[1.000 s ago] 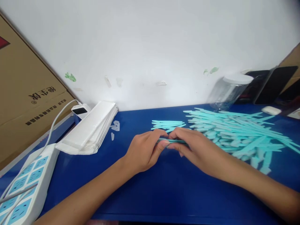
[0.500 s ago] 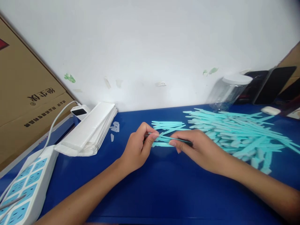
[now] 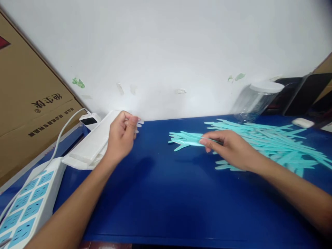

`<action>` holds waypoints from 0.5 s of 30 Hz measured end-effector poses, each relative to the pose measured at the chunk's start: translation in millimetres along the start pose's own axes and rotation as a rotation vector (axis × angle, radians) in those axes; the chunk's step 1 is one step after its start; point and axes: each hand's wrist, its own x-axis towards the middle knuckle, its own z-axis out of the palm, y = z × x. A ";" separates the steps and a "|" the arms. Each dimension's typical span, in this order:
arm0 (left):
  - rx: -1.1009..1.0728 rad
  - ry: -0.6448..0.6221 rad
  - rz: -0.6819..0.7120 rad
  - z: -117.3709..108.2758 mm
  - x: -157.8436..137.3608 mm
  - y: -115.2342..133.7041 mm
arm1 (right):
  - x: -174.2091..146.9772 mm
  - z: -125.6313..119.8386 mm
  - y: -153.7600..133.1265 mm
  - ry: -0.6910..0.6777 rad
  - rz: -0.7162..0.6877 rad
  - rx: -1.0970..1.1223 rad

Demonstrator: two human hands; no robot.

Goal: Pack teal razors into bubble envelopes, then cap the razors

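Observation:
My left hand (image 3: 123, 133) is closed, thumb against the curled forefinger, beside a stack of white plastic sleeves (image 3: 86, 147). Small translucent pieces (image 3: 140, 122) show just past its fingertips; whether the fingers grip one, I cannot tell. My right hand (image 3: 224, 147) pinches a turquoise swab (image 3: 193, 143) between thumb and fingers, its far end over a small group of similar swabs (image 3: 177, 135) on the blue table. Behind and right of that hand spreads a big loose pile of turquoise swabs (image 3: 280, 141), partly covered by the wrist.
A white power strip (image 3: 33, 197) with a cable lies at the left, near a cardboard box (image 3: 33, 100). A small white device with a dark display (image 3: 89, 120) stands behind the sleeves. At the back right are a clear jar with a white lid (image 3: 267, 86) and dark upright panels (image 3: 308, 93).
My left hand has left the swab and moved left and back to the translucent pieces. My right hand has shifted slightly right, still with a swab, now at the small group.

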 end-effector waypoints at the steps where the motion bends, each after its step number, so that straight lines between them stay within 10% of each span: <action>1: 0.104 -0.003 0.013 -8.7 6.7 -1.9 | 2.4 -0.5 3.2 0.002 0.004 -0.036; 7: 0.681 -0.189 0.108 -32.9 17.9 -5.3 | 22.5 15.2 8.5 -0.083 -0.082 -0.189; 15: 0.763 -0.327 0.099 -43.3 24.2 -15.1 | 39.1 23.6 27.7 0.071 -0.300 -0.427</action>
